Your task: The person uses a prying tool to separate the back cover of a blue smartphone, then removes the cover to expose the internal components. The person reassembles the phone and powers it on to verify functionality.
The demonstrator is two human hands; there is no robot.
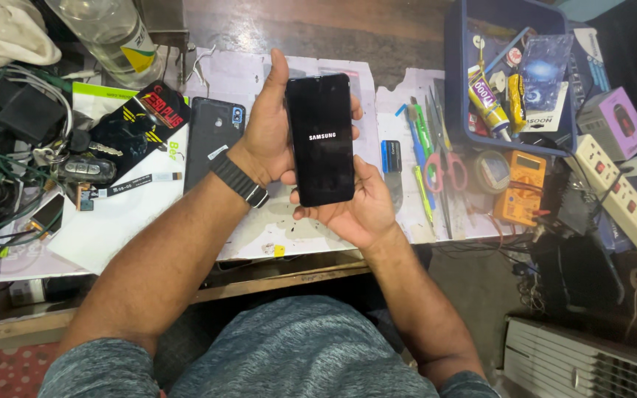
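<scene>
A black smartphone is held upright over the workbench, its dark screen showing a small white logo. My left hand grips its left side with the thumb up along the edge; a black watch band sits on that wrist. My right hand cups the phone's lower right corner from underneath. A black phone back cover lies flat on the white mat just left of my left hand.
Scissors, tweezers and pens lie right of the phone. A blue bin of glue tubes and parts, an orange multimeter and a white power strip stand at right. Cables, keys and a plastic bottle crowd the left.
</scene>
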